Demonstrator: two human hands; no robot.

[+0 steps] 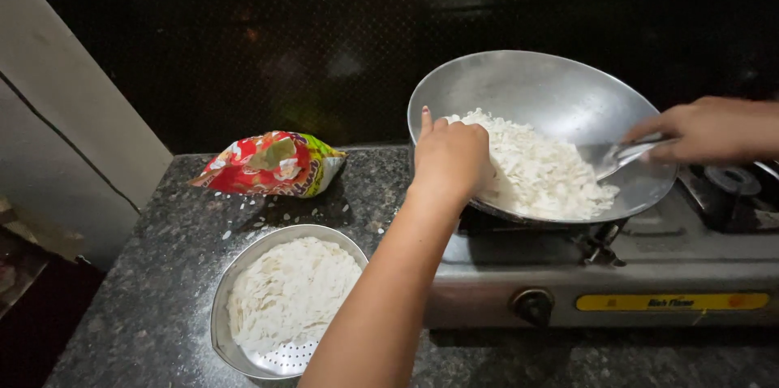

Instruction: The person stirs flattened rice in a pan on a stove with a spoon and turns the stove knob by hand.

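Your left hand is curled shut over the near rim of the steel wok, knuckles up, fingers dipping into the heap of white flattened rice that lies in the wok's lower half; whether flakes are pinched in that fist you cannot tell from here. Your right hand is closed around the handle of a metal spatula; its blade lies inside the wok, touching the right edge of the flakes. The wok sits tilted on the gas stove, which stands on the dark speckled granite counter. Beside the stove, under your left forearm, a perforated steel bowl holds more white flakes; loose flakes are scattered on the counter around it. Behind the bowl, near the wall, lies a red and yellow crumpled packet, well apart from the wok.
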